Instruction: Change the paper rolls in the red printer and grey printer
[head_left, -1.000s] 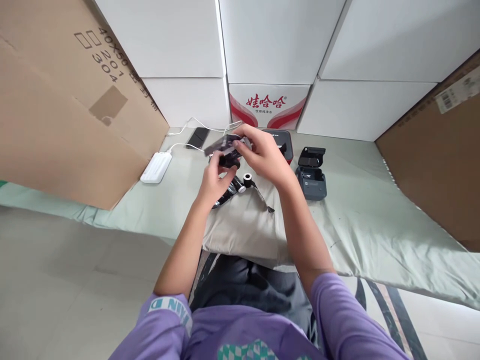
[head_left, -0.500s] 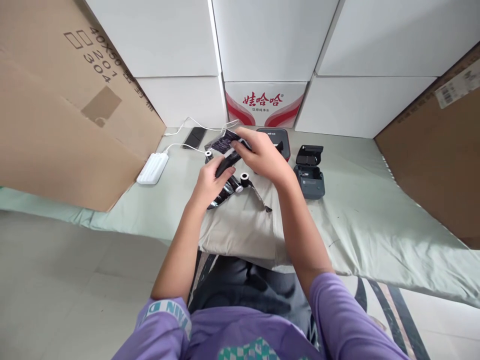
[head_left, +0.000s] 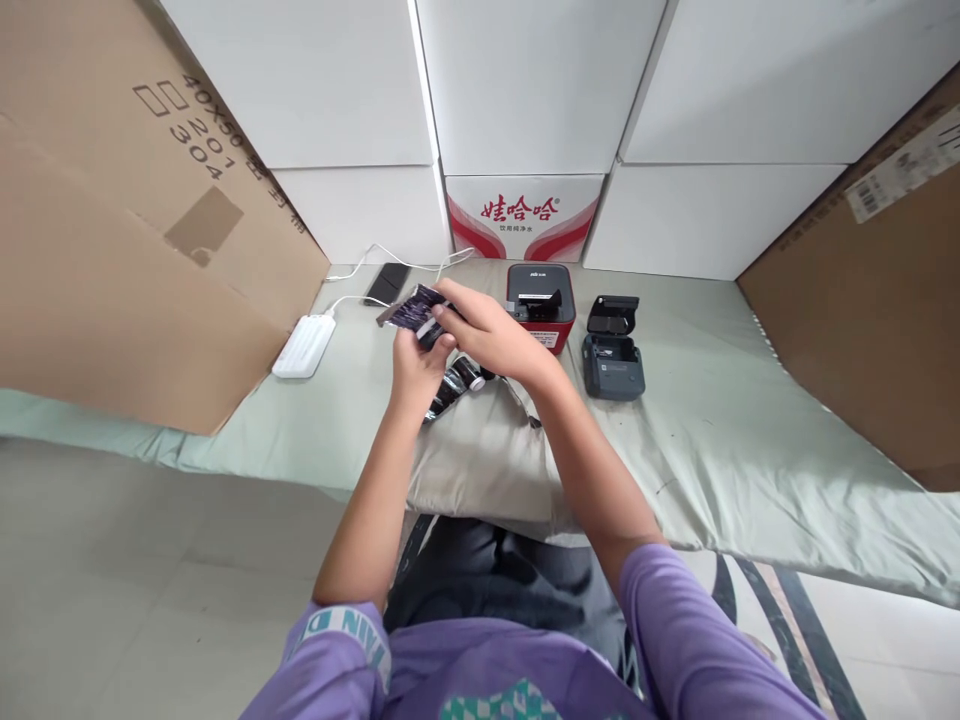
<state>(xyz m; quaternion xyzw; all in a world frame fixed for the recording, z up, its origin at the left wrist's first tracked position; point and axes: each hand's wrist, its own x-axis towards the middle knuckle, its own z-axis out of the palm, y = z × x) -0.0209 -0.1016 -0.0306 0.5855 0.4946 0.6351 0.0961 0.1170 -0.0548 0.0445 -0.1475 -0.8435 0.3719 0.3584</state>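
A dark, shiny strip with a purplish sheen (head_left: 414, 308) is held up above the cloth. My left hand (head_left: 420, 372) grips its lower part from below, thumb on top. From the right, my right hand (head_left: 487, 328) pinches the same strip, its fingers close to the left thumb. Beneath the hands lie glossy black wrapping (head_left: 447, 392) and a small black roll with a white end (head_left: 471, 373). Just right of them is a red and black device (head_left: 552, 335). Farther right a dark grey printer (head_left: 613, 370) stands with its lid raised.
A white power bank (head_left: 304, 347) with a cable and a black phone (head_left: 387, 284) lie on the green cloth to the left. White boxes (head_left: 517, 90) line the back. Large cardboard boxes stand at the left (head_left: 112, 250) and right (head_left: 885, 300).
Both hands have moved left and slightly down with the dark strip, drawing closer together. The red and black device is now more exposed, while the small roll near the middle is mostly covered.
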